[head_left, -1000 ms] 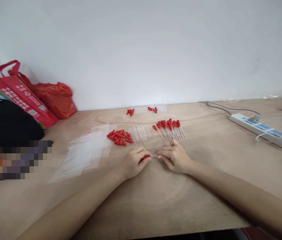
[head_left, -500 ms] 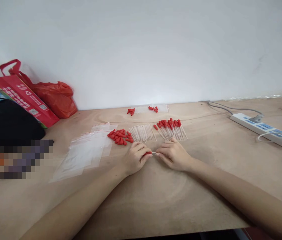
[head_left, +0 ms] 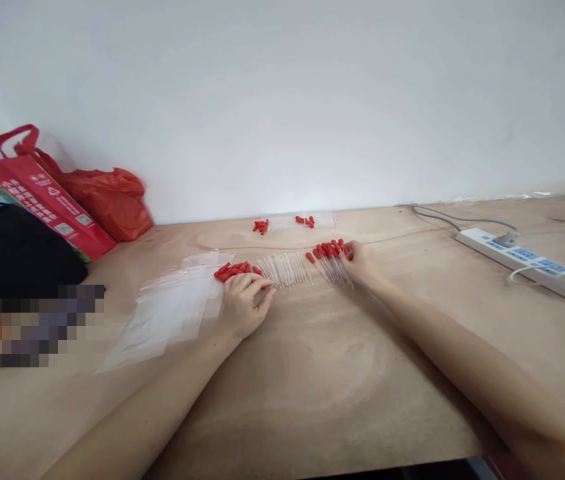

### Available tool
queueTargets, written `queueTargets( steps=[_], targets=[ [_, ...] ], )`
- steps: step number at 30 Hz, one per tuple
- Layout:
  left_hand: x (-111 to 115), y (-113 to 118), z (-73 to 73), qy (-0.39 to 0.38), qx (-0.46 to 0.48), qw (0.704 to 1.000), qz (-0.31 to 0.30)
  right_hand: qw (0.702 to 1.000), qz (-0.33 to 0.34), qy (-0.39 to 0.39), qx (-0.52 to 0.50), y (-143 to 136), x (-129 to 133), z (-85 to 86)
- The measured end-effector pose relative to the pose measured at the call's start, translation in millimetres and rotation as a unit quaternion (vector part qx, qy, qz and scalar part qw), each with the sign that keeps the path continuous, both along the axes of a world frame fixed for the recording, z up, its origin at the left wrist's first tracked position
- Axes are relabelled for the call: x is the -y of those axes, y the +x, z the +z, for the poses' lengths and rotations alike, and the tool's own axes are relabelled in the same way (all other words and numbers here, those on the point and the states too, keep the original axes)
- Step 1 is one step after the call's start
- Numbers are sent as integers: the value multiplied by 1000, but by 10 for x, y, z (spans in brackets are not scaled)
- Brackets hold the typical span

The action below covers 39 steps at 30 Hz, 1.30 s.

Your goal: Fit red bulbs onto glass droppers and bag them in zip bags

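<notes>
My left hand hovers at the near edge of a pile of red rubber bulbs, its thumb apart from the fingers and nothing visible in it. To its right lies a row of thin clear tubes, side by side. Further right, droppers lie fanned out, each a clear tube with a red bulb at its far end. At the right side of that group my right hand is closed on the red bulb end of a dropper; the fingers partly hide it.
Clear zip bags overlap on the left. Near the wall lie a small bag and several red bulbs. A power strip with cables sits at right. At left are a red shopping bag, a red plastic bag and a black bag.
My hands have moved apart from the bulb and tube they held together. The right went forward and right to the droppers; the left opened and moved left to the bulbs.
</notes>
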<state>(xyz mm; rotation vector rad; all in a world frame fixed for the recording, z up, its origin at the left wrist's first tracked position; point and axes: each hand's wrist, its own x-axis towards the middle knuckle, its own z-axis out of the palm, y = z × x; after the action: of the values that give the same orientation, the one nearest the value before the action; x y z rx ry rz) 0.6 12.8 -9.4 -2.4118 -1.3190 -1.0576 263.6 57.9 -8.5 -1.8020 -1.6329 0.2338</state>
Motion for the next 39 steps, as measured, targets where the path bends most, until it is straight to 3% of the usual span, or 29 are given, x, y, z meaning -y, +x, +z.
queueTargets(
  steps=[3,6,12,17,22,29,32,35,39],
  targets=[
    [-46,-68,20,29,7,995,97,999,-28,-11,19,-10,-96,-42],
    [-83,-146,53,-2,-26,986,162,999,-35,-9,33,-29,-136,-68],
    [-115,-188,53,-53,-71,982,164,995,-25,-10,101,-142,-104,-18],
    [-115,-185,50,-44,-81,981,168,991,28,-48,125,-475,12,66],
    [-170,-199,25,-50,-106,989,93,974,40,-166,152,-740,7,135],
    [-258,-167,-13,-56,-113,991,38,966,47,-197,161,-824,-67,184],
    [-227,-157,14,-38,-75,996,-1,967,47,-194,158,-834,-65,192],
    [-177,-146,11,-41,1,996,-81,970,44,-181,155,-778,-43,193],
    [-91,-78,-52,-113,132,977,-127,984,119,-62,118,-552,67,120]
  ],
)
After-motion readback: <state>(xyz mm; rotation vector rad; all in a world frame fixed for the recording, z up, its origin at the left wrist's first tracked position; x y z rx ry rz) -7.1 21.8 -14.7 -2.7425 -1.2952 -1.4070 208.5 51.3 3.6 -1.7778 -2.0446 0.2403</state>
